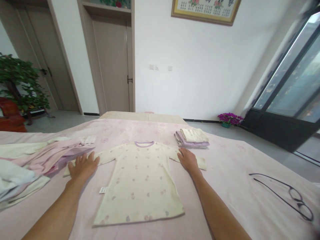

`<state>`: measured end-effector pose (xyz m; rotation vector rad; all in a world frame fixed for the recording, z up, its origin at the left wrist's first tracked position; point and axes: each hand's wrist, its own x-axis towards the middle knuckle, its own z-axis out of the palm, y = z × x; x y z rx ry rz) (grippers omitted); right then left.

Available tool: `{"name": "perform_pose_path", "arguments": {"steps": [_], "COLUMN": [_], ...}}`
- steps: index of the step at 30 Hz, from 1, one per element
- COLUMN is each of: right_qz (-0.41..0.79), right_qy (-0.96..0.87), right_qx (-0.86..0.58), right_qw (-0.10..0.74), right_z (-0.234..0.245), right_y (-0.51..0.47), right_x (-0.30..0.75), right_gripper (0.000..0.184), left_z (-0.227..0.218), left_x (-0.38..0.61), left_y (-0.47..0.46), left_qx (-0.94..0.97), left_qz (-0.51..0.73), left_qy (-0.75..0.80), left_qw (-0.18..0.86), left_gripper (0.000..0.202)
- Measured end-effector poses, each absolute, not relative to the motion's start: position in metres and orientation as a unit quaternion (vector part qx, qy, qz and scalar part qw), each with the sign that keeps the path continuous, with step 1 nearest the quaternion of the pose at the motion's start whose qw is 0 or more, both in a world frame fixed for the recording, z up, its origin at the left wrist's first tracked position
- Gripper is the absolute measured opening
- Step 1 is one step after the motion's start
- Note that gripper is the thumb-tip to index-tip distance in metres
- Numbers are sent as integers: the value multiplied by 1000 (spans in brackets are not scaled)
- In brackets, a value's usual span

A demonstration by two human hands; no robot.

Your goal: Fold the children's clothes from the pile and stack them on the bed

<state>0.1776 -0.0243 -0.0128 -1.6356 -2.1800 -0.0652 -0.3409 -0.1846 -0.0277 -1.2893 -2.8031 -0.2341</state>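
Note:
A pale yellow child's shirt (140,180) with a lilac collar and small prints lies spread flat on the pink bedsheet (232,186). My left hand (83,165) rests flat on its left sleeve, fingers stretched out and open. On the right sleeve lies my right hand (188,160), palm down with the fingers extended. A white tag sticks out at the shirt's left side seam.
A folded stack of lilac and yellow clothes (192,137) sits just beyond my right hand. A heap of unfolded pink, yellow and white garments (32,160) lies at the left. Black-framed glasses (287,195) rest at the right. Doors, a plant and a glass door surround the bed.

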Motion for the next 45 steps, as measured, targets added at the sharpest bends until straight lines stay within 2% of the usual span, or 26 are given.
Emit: {"name": "perform_pose_path", "arguments": {"steps": [13, 34, 45], "right_qz": [-29, -25, -25], "right_qy": [-782, -782, -784], "right_qx": [-587, -589, -586], "right_qw": [207, 202, 205], "right_z": [-11, -11, -10], "right_y": [-26, -26, -28], "right_x": [177, 178, 177], "right_gripper": [39, 39, 41], "left_z": [-26, -22, -13], "left_x": [-346, -344, -355], "left_y": [-190, -192, -205], "left_qx": [-376, -378, -349], "left_qz": [-122, -119, -103], "left_qy": [-918, -918, -929], "left_qw": [25, 30, 64], "left_gripper": [63, 64, 55]}}
